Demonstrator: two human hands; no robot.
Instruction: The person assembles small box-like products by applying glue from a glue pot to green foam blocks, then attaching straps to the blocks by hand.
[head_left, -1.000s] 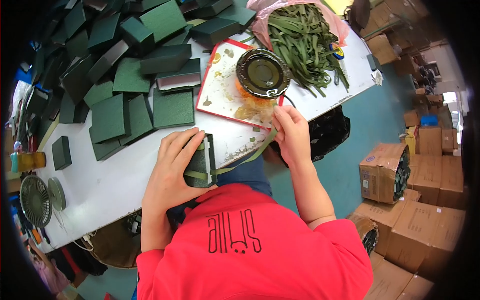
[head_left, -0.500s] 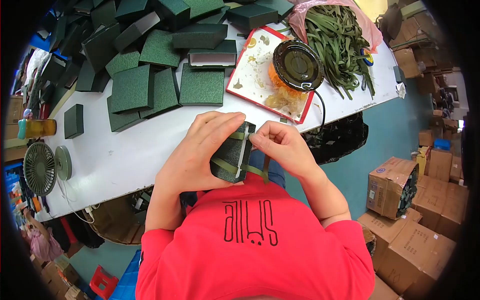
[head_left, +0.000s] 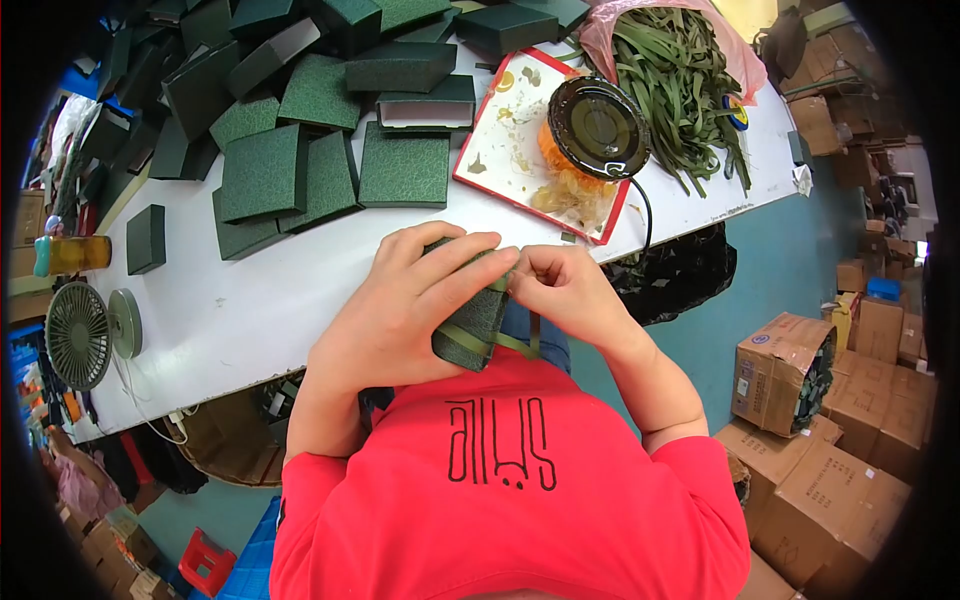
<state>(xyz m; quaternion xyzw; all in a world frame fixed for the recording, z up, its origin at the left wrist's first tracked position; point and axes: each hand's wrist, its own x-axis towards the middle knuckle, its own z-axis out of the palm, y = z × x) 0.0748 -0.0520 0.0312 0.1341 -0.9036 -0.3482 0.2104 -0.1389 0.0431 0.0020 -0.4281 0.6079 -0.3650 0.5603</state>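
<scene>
A small dark green box (head_left: 470, 325) with a crackled surface is held in front of my chest. My left hand (head_left: 415, 300) wraps around it, thumb beneath and fingers across the top. An olive green ribbon (head_left: 462, 338) runs over the box, and part of it hangs off the right side. At the box's upper right edge, my right hand (head_left: 560, 283) is closed in a pinch on the ribbon. The fingertips of both hands nearly meet there, and the pinched part is mostly hidden.
Many green boxes (head_left: 265, 175) are piled on the white table (head_left: 250, 310). A red-rimmed board (head_left: 490, 150) bears a black-lidded glue pot (head_left: 598, 130). Behind it, olive ribbons (head_left: 670, 90) spill from a pink bag. A small fan (head_left: 80, 335) stands left; cartons (head_left: 830, 500) are stacked right.
The box has turned in my left hand, so its pale open edge no longer shows. My left fingers have moved right across its top, closer to my right fingertips.
</scene>
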